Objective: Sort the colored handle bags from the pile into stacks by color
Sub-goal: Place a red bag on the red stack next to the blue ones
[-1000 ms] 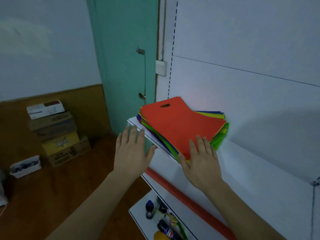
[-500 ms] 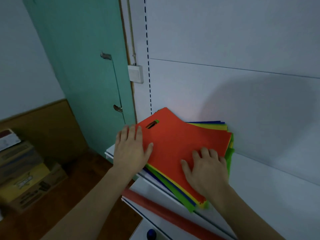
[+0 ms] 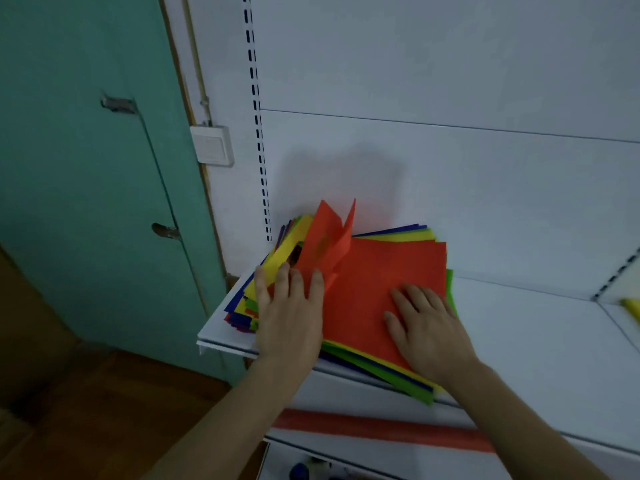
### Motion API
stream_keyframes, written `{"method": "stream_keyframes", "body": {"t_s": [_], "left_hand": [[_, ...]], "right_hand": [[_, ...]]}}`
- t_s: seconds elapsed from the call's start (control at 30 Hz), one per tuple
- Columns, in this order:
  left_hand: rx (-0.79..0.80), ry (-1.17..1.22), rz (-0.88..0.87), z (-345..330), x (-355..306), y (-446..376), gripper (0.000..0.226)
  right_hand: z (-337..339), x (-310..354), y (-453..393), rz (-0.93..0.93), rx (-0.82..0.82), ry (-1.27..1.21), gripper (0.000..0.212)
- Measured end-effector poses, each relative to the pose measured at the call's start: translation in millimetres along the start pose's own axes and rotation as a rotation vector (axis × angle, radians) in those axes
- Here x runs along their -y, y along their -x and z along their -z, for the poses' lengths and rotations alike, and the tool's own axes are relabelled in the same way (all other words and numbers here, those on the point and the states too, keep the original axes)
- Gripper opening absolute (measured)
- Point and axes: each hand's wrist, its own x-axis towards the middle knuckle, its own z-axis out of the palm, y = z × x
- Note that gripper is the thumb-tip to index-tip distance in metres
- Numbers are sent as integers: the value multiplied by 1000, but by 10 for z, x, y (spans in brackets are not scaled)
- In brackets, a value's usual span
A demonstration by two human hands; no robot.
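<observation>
Handle bags (image 3: 346, 289) lie in one mixed pile at the left end of a white shelf (image 3: 519, 327), pushed back against the wall panel, with blue, yellow and green edges fanning out under an orange bag (image 3: 381, 289) on top. Starting at nine o'clock of the pile, the left hand (image 3: 291, 313) has its thumb out over the yellow bag (image 3: 280, 261) beneath while its fingers curl in at the orange bag's left edge; that edge stands folded upright toward twelve o'clock. It looks like a peel — getting one sheet free of the slippery ones below — though I can't make out just how tightly the fingers pinch it. Over at four o'clock the right hand (image 3: 426, 323) lies flat, fingers straight and spread, pressing the orange sheet's near corner, probably to keep the rest of the stack from sliding off the shelf front, where several bags already overhang. No separate colour stacks are visible yet, so the sorting seems barely begun. Further right the shelf runs on bare, good room for stacks, save a yellow blur (image 3: 632, 306) at the frame's edge.
</observation>
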Motion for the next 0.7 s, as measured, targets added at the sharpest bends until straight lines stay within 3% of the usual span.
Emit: {"method": "stream_keyframes", "body": {"t_s": [0.13,0.23,0.37,0.43,0.5,0.53,0.63,0.7], "left_hand": [[-100,227,-161,24,-14,-54,61],[-72,425,-214,65,-50,-140,59],[-71,748,-83,193,-83,-237,58],[-64,860,28,268,-46,-297,44],[18,960,174,313,64,-402,31],[81,1008,228,333,132,-452,36],[196,1043,226,438,281,-569,45],[263,991,231,503,328,-644,29]], "right_hand": [[11,54,52,-98,18,52,72],[49,73,87,-196,7,43,73],[157,101,146,-398,36,-25,83],[201,65,157,-474,45,-76,82],[227,-22,148,-552,46,-185,78],[239,-76,138,-588,40,-250,75],[296,-219,78,-670,-2,-446,63],[329,-286,32,-739,1,-567,62]]}}
